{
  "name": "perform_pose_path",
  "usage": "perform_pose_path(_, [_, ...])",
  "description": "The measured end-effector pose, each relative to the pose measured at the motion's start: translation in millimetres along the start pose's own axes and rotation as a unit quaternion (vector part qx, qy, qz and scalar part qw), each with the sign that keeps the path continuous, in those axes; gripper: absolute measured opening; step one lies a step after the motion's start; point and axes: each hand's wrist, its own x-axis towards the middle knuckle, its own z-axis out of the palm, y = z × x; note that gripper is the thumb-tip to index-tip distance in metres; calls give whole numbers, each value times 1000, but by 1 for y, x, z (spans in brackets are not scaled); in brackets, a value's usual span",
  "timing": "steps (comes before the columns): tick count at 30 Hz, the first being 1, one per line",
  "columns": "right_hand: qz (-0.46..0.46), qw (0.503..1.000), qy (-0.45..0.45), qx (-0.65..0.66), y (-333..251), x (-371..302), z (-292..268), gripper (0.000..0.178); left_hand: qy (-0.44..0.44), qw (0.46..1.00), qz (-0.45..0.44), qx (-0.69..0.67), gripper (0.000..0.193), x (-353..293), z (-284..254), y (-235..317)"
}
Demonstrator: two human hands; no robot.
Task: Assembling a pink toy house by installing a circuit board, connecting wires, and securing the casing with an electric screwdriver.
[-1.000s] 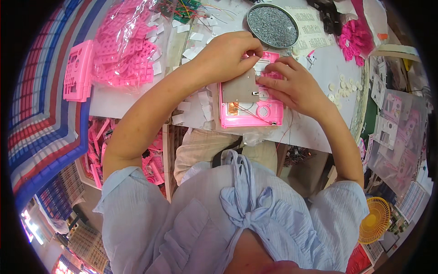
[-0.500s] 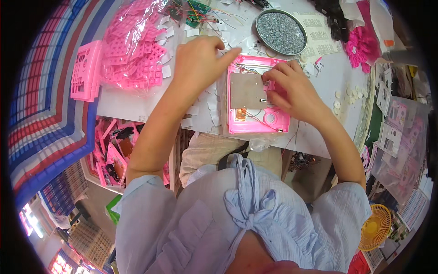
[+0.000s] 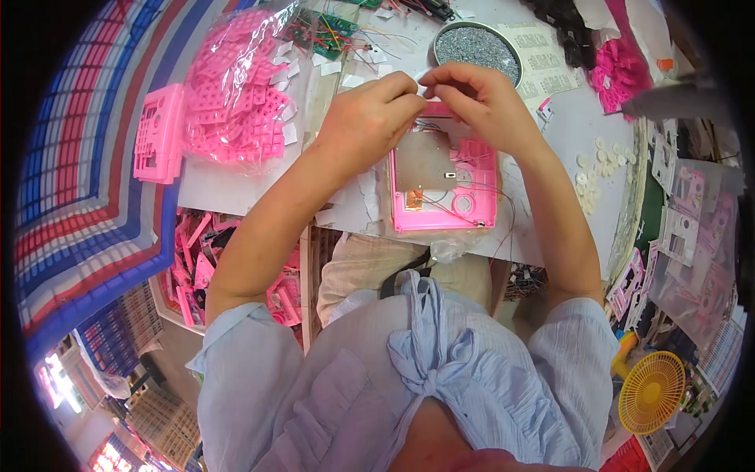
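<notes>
A pink plastic casing [image 3: 486,206] lies on the table in front of me, its inside facing up. A flat grey-brown plate [image 3: 422,161] covers its upper left part, and thin wires [image 3: 510,206] run from the casing past its right side. Over the casing's far edge my left hand [image 3: 368,124] is closed, thumb and fingers pressed together. My right hand [image 3: 489,102] meets it there with thumb and forefinger in a pinch. Whatever sits between the fingertips is too small or hidden to make out.
A round dish of small metal pieces [image 3: 480,49] stands behind my right hand. At left are a clear bag of pink parts [image 3: 236,102], pink casings [image 3: 160,134] and green circuit boards [image 3: 336,33]. White round parts [image 3: 604,165] lie at right. An open drawer of pink pieces [image 3: 281,295] is below left.
My right hand has left the plate and moved up to the casing's far edge. The left hand has come right and closed, so the fingertips of both hands now meet.
</notes>
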Motion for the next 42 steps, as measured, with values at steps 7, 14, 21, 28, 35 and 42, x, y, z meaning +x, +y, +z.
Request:
perform_pose_path(7, [6,1000,-23,-1,-2,-7,0,21,97,966,-94,-220,19,2,19,5])
perform_pose_path(14, [-110,982,71,-135,-3,-26,8,15,50,868,-319,-377,22,-1,15,18])
perform_pose_path(21, [-131,963,151,-182,1,-46,20,22,8,951,-240,-195,19,-1,16,21])
perform_pose_path(28, [-127,991,-1,-52,-4,-53,3,43,53,992,-50,-100,12,-8,19,18])
perform_pose_path(35, [-164,903,227,-326,35,89,-76,35,20,982,-80,-169,12,-9,19,23])
perform_pose_path(42, [-3,977,199,-82,89,205,-83,30,36,981,-109,-158,11,-14,13,31])
